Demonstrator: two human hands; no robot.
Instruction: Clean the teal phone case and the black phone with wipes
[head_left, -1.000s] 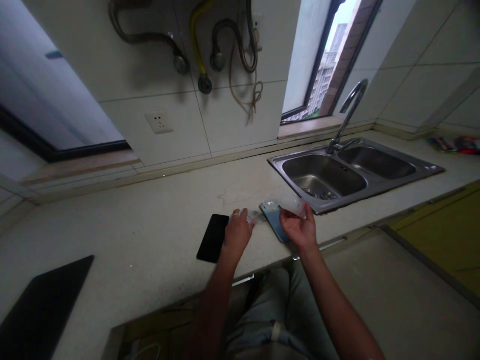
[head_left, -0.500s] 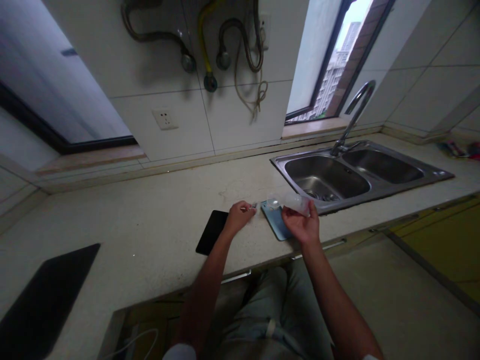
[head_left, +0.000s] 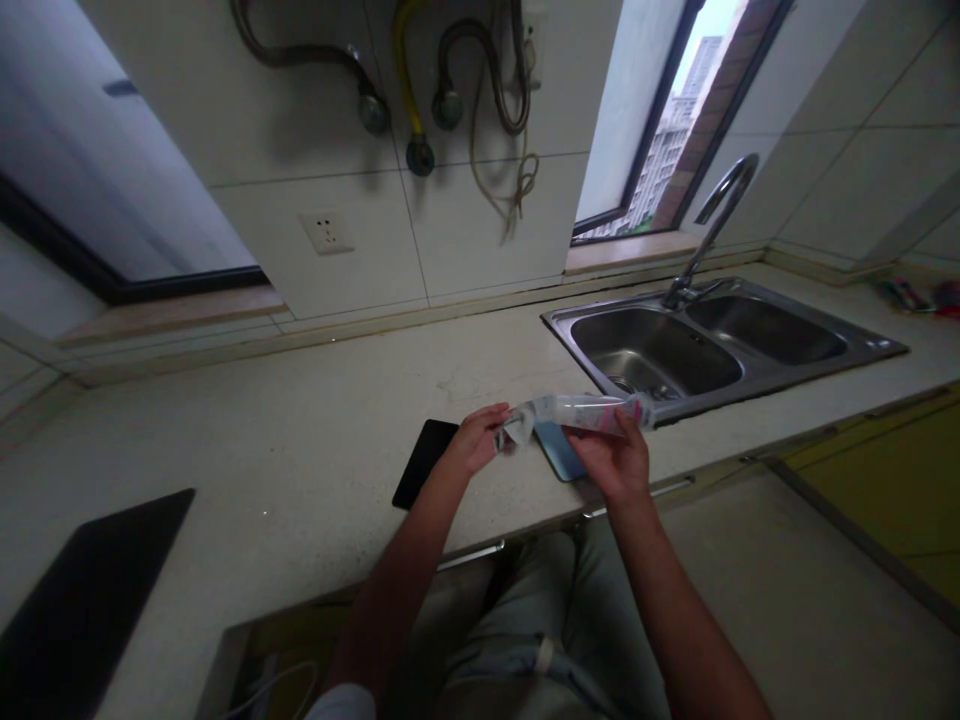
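From a distance, I am holding a clear plastic packet (head_left: 592, 412) low above a pale counter (head_left: 300, 430). My right hand (head_left: 616, 465) is wrapping its fingers around the pink-marked end; my left hand (head_left: 474, 440) is pinching crumpled plastic opposite. A blue phone-like slab (head_left: 559, 455) is lying beneath, a black slab (head_left: 421, 462) beside the left wrist, a steel sink (head_left: 652, 345) gleaming beyond.

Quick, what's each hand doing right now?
Left hand: closed, holding crumpled clear plastic.
Right hand: closed, holding a clear tube-shaped package.
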